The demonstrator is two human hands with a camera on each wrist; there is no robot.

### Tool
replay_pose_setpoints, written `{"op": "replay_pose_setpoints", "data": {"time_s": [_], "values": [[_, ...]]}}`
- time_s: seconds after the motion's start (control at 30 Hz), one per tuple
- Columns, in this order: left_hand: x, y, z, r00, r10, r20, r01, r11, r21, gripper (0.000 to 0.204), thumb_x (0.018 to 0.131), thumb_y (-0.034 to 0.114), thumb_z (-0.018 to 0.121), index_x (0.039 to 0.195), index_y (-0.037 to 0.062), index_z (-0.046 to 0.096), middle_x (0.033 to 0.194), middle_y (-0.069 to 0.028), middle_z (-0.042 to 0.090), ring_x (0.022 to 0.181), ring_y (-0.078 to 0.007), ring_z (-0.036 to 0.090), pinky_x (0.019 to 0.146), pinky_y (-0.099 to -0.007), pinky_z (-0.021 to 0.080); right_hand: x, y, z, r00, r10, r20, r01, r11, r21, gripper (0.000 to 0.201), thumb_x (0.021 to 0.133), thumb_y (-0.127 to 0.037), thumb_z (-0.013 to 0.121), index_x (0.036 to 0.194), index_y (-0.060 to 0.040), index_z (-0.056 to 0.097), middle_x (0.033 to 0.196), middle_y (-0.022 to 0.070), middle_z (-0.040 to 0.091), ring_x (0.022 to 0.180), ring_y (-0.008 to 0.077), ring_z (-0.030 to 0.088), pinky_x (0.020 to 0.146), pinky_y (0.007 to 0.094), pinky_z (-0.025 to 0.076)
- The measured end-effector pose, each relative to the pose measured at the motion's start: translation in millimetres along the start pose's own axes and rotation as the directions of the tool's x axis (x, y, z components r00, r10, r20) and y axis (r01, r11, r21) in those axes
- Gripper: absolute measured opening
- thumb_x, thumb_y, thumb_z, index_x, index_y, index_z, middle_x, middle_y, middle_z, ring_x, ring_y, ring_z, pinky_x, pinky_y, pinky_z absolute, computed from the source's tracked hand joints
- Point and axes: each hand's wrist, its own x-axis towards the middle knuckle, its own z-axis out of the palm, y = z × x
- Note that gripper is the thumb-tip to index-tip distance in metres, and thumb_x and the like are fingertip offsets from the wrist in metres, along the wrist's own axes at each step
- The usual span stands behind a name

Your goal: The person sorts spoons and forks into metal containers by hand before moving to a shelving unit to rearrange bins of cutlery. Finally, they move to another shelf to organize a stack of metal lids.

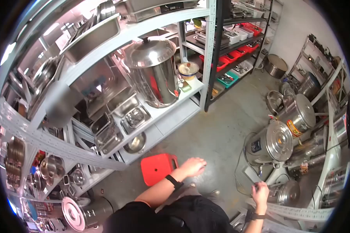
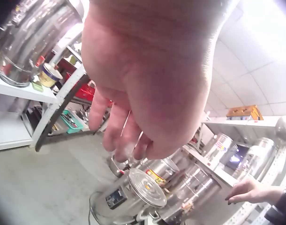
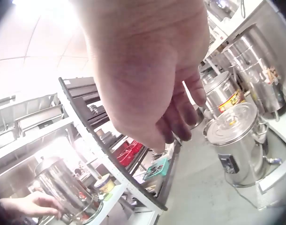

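My left hand (image 1: 193, 167) hangs in the air over the floor with nothing in it, fingers loosely bent. Just left of it in the head view stands a red plastic stool (image 1: 156, 169). My right hand (image 1: 260, 192) is also without any object, its fingers loosely curled, as the right wrist view shows too. Nearest to that hand in the head view are a lidded steel pot (image 1: 288, 192) and, farther back, a steel barrel with a control panel (image 1: 256, 146) and a cable. Each wrist wears a dark band.
On the left, a white metal shelf (image 1: 175, 105) bears a tall lidded steel pot (image 1: 153, 77) and steel pans. A dark rack behind holds red baskets (image 1: 221, 62) and a teal basket (image 1: 228, 79). Several steel barrels line the right side. Grey floor (image 1: 210, 132) runs between.
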Motion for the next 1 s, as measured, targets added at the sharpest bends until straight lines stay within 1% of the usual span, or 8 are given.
{"op": "replay_pose_setpoints", "data": {"time_s": [0.17, 0.33, 0.43, 0.53, 0.67, 0.83, 0.9, 1.0], "values": [[32, -12, -7, 1.0, -0.024, 0.011, 0.025, 0.998, -0.054, 0.019, 0.094, 0.021, 0.065, 0.103, 0.0048, 0.068, 0.104, -0.0143, 0.07, 0.109, -0.0368, 0.068, 0.095, -0.0505, 0.055, 50, 11, 18, 0.997, 0.018, 0.069, -0.019, 1.0, 0.007, 0.021, 0.079, -0.017, 0.083, 0.093, -0.004, 0.075, 0.093, 0.0157, 0.07, 0.097, 0.0369, 0.068, 0.085, 0.0468, 0.055], [85, -32, -13, 0.995, -0.098, 0.026, 0.099, 0.995, -0.01, 0.019, 0.094, 0.021, 0.065, 0.105, 0.0052, 0.068, 0.107, -0.0142, 0.07, 0.108, -0.0365, 0.068, 0.095, -0.0505, 0.055, 116, 47, 27, 0.997, 0.057, 0.042, -0.058, 0.998, 0.022, 0.02, 0.079, -0.016, 0.084, 0.093, -0.0041, 0.077, 0.093, 0.0164, 0.071, 0.095, 0.0373, 0.069, 0.086, 0.0476, 0.056], [135, -44, -32, 0.995, -0.083, 0.048, 0.08, 0.995, 0.067, 0.021, 0.095, 0.022, 0.065, 0.107, 0.0055, 0.069, 0.107, -0.0142, 0.07, 0.108, -0.0358, 0.067, 0.095, -0.0496, 0.055, 164, 84, 29, 0.99, 0.133, 0.038, -0.136, 0.987, 0.08, 0.021, 0.079, -0.018, 0.084, 0.093, -0.0039, 0.076, 0.097, 0.017, 0.072, 0.098, 0.0376, 0.069, 0.088, 0.0476, 0.056], [197, -35, -47, 0.996, -0.082, 0.039, 0.078, 0.992, 0.099, 0.022, 0.095, 0.022, 0.065, 0.109, 0.0051, 0.069, 0.106, -0.0145, 0.071, 0.108, -0.0358, 0.067, 0.094, -0.0488, 0.055, 211, 140, 38, 0.997, 0.065, 0.043, -0.066, 0.998, 0.02, 0.022, 0.079, -0.019, 0.083, 0.093, -0.004, 0.076, 0.096, 0.0162, 0.073, 0.099, 0.0375, 0.07, 0.089, 0.0482, 0.056], [287, -10, -73, 0.997, -0.075, 0.012, 0.073, 0.991, 0.115, 0.02, 0.095, 0.02, 0.065, 0.106, 0.0043, 0.069, 0.106, -0.0143, 0.071, 0.107, -0.0359, 0.067, 0.094, -0.0483, 0.055, 293, 160, 1, 0.982, 0.17, 0.081, -0.177, 0.981, 0.083, 0.022, 0.08, -0.02, 0.083, 0.094, -0.0041, 0.076, 0.098, 0.0163, 0.073, 0.099, 0.0381, 0.07, 0.089, 0.0486, 0.056], [389, 3, -93, 0.999, -0.051, -0.002, 0.051, 0.994, 0.096, 0.018, 0.094, 0.019, 0.065, 0.103, 0.0044, 0.069, 0.104, -0.0137, 0.07, 0.107, -0.0351, 0.068, 0.094, -0.0479, 0.055, 382, 184, -23, 1.0, 0.014, -0.003, -0.014, 0.999, 0.04, 0.02, 0.083, -0.02, 0.08, 0.095, -0.0044, 0.076, 0.101, 0.0169, 0.072, 0.098, 0.0382, 0.07, 0.088, 0.0494, 0.057], [418, -4, -95, 0.993, -0.042, -0.114, 0.052, 0.995, 0.086, 0.018, 0.094, 0.019, 0.066, 0.105, 0.005, 0.07, 0.104, -0.0135, 0.071, 0.107, -0.035, 0.068, 0.094, -0.0471, 0.055, 415, 182, -33, 1.0, -0.018, 0.004, 0.018, 0.997, 0.078, 0.021, 0.084, -0.021, 0.08, 0.096, -0.0046, 0.076, 0.1, 0.0163, 0.072, 0.1, 0.0377, 0.069, 0.088, 0.0493, 0.056], [454, -24, -94, 0.993, -0.101, -0.068, 0.107, 0.989, 0.1, 0.02, 0.094, 0.02, 0.066, 0.107, 0.0055, 0.071, 0.105, -0.0137, 0.071, 0.107, -0.0352, 0.068, 0.094, -0.0469, 0.055, 460, 192, -28, 0.999, -0.04, 0.017, 0.038, 0.993, 0.11, 0.021, 0.084, -0.021, 0.08, 0.097, -0.0057, 0.077, 0.1, 0.0151, 0.072, 0.101, 0.0372, 0.069, 0.089, 0.0484, 0.057]]}}
